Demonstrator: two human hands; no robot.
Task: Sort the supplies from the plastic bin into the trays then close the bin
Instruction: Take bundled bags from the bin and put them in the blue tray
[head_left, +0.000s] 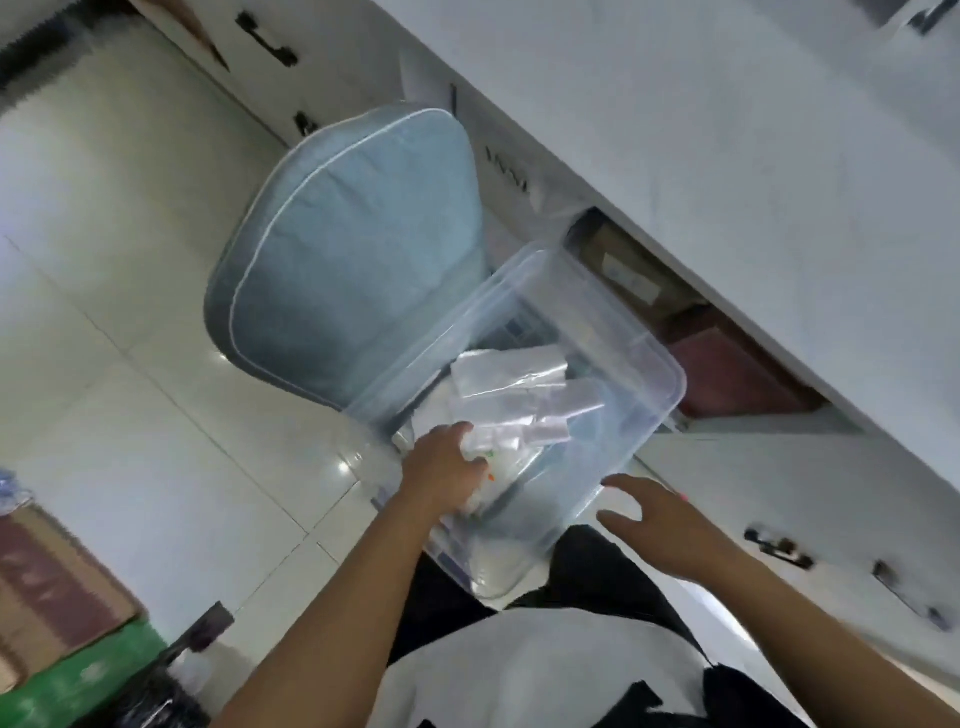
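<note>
A clear plastic bin (652, 364) stands open on the floor in front of me, below a white counter. Inside it lie several clear plastic packets (519, 387) in a loose pile. My left hand (444, 465) reaches into the bin's near left side and grips one of the clear packets (493, 441), fingers curled around it. My right hand (657, 522) hovers just outside the bin's near right rim with fingers spread, holding nothing. No trays or lid are in view.
A blue-grey cushioned chair seat (353, 260) sits right behind the bin to the left. Open shelves with brown boxes (691, 322) lie under the counter (727, 130). A cardboard box on a green surface (57, 613) stands at the lower left.
</note>
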